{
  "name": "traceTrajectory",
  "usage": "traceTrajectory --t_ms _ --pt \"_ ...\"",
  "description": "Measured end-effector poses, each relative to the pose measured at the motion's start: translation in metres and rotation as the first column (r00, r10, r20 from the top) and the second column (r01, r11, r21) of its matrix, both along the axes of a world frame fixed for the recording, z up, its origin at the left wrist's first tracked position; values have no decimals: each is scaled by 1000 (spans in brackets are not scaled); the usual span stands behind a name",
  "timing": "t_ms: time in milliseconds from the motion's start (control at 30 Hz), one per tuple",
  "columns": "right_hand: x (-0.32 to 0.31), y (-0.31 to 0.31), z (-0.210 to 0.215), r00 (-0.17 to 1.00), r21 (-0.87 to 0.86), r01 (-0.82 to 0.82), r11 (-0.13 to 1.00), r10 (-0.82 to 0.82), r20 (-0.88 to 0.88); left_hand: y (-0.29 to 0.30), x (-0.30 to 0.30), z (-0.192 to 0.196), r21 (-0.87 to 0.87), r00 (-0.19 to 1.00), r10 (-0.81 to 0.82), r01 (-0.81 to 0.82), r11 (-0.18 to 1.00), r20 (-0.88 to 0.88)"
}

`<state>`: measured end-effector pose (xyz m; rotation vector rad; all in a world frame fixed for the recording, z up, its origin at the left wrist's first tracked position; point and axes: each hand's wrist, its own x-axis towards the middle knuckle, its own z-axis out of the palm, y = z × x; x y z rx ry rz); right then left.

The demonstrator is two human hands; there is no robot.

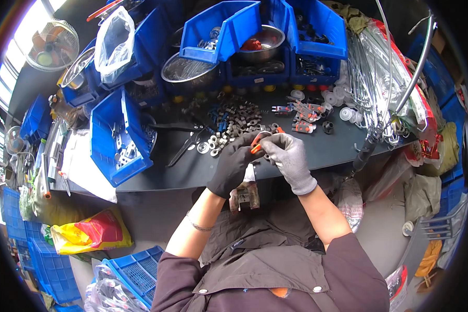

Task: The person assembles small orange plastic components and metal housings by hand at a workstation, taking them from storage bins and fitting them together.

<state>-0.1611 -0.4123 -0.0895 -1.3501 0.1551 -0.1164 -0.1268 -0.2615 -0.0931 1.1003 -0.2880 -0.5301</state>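
My left hand (230, 165), in a dark glove, and my right hand (292, 160), in a light grey one, meet above the front of the dark bench. Closed fingers of the left hand grip a small orange part (256, 148), whose kind I cannot make out. Against it, the right thumb and fingers are pinched together; what they hold is mostly hidden. Just beyond my hands spreads a pile of small metal rings and fittings (240, 118). Several orange-and-grey assembled pieces (304, 115) lie to the right of the pile. Black-handled pliers (184, 148) rest at its left.
An open blue bin (103, 151) with metal brackets stands at the left. More blue bins (213, 21) and metal bowls (187, 75) line the back. White plastic caps (347, 114) and bundled metal rods (372, 73) are at the right. A vise-like metal block (244, 198) sits below my hands.
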Motion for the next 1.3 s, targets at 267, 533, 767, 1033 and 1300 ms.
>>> traceTrajectory --t_ms 267,533,767,1033,1300 --pt "0 14 -10 980 -106 195 975 -189 64 3 -3 -17 127 993 57 -70 989 104" --pt "-18 9 9 918 -608 320 726 -79 389 8 -12 -22 162 959 136 -180 970 251" --pt "-44 -8 1 965 -603 -200 772 261 14 19 -61 -22 439 946 50 -195 877 320" --pt "-46 -23 -7 979 -327 -157 932 103 -176 41 -19 -24 492 448 -221 -688 534 866" --pt "-50 -19 8 989 -131 -101 986 86 -121 44 39 -46 606 340 -611 -738 297 715"
